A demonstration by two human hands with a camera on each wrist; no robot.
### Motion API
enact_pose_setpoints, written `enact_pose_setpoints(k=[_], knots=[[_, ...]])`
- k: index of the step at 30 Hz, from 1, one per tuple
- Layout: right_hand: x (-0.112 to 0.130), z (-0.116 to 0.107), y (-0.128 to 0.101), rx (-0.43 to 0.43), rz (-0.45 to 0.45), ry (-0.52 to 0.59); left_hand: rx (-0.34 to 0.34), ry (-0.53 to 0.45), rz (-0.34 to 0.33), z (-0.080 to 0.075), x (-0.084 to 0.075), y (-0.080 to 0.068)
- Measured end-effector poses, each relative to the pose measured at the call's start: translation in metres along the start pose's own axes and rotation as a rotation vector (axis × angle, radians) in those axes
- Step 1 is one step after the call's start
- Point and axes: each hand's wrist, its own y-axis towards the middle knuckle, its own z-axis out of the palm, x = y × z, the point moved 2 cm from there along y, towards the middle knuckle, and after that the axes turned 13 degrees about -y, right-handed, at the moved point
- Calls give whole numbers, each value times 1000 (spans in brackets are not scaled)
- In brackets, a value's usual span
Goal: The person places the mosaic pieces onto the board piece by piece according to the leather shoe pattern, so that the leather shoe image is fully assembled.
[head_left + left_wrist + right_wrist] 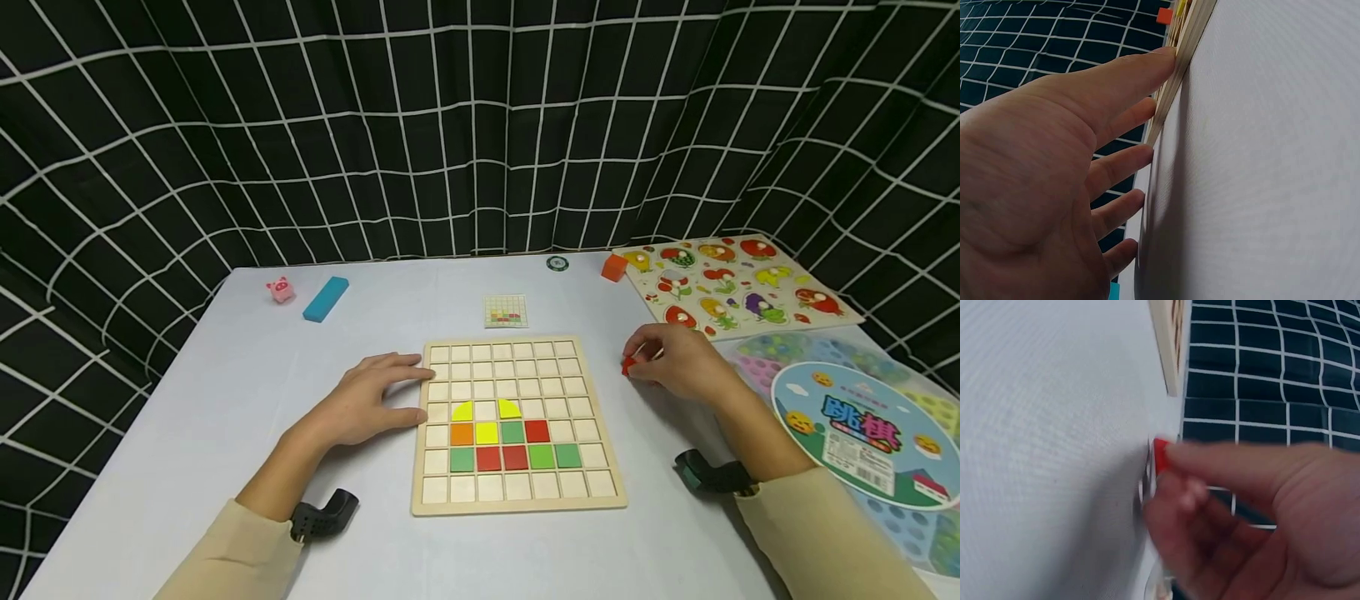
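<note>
A wooden grid board (517,500) lies in the middle of the white table, with several coloured tiles in its lower rows and two yellow quarter-round pieces (462,410) above them. My left hand (375,398) rests flat on the table with straight fingers touching the board's left edge (1169,106). To the right of the board, my right hand (671,362) pinches a small red piece (628,365) just above the table; the right wrist view shows the red piece (1161,456) between thumb and fingertips.
A small pattern card (506,311) lies behind the board. A pink pig (281,289) and a blue block (326,298) sit far left, a green disc (557,264) and an orange cube (613,267) at the back. A vegetable puzzle (738,283) and a round game box (870,425) fill the right.
</note>
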Motion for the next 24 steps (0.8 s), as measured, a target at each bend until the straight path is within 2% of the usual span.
enact_pose_setpoints(k=[5,9,17,24], knots=[[14,3,-4,70,-116,199,2,0,-18,1,0,1],[33,9,-8,159,-193,279,-4,-2,-20,2,0,0],[64,25,-17,299,-280,300,0,-5,-28,2,0,1],[73,36,-21,320,-289,265,-5,-8,-25,2,1,1]])
